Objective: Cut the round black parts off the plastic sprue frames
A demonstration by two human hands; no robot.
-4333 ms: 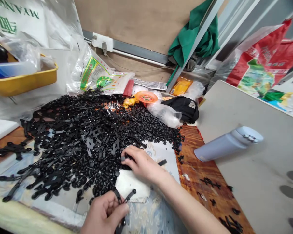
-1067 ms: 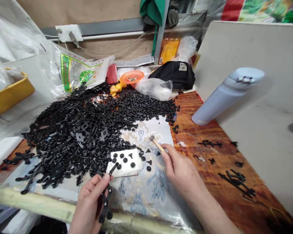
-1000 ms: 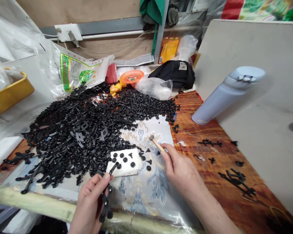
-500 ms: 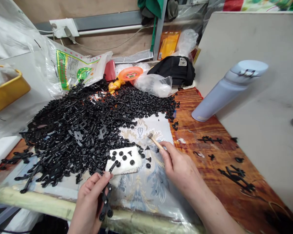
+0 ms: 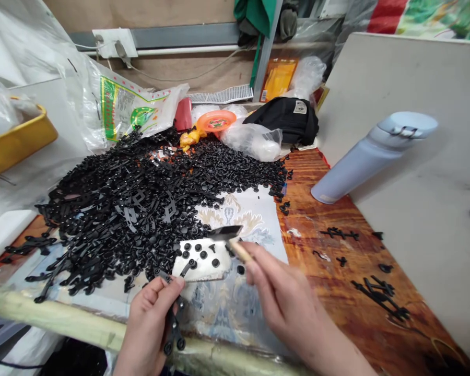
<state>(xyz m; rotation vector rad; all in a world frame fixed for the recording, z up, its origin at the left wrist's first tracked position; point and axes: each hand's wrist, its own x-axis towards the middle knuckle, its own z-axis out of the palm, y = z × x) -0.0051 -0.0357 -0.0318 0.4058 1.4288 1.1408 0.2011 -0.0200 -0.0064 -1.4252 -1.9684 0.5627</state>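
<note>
My left hand (image 5: 151,324) is closed on a bunch of black plastic strips (image 5: 173,326), with one strip's end resting on a small white block (image 5: 203,261) that carries several black studs. My right hand (image 5: 282,303) grips a small hammer (image 5: 229,235) by its wooden handle, with the metal head hovering over the block's far edge. A big heap of black strips and studs (image 5: 141,198) lies just behind the block.
A pale blue flask (image 5: 372,154) leans on a grey board (image 5: 415,156) at the right. Loose black pieces (image 5: 379,290) lie on the wooden tabletop. At the back are a black pouch (image 5: 288,120), plastic bags (image 5: 129,109) and a yellow tray (image 5: 18,141) on the left.
My right hand has swung the hammer leftward, its head now over the white block. The left hand stays in place with its strips. The camera has shifted slightly.
</note>
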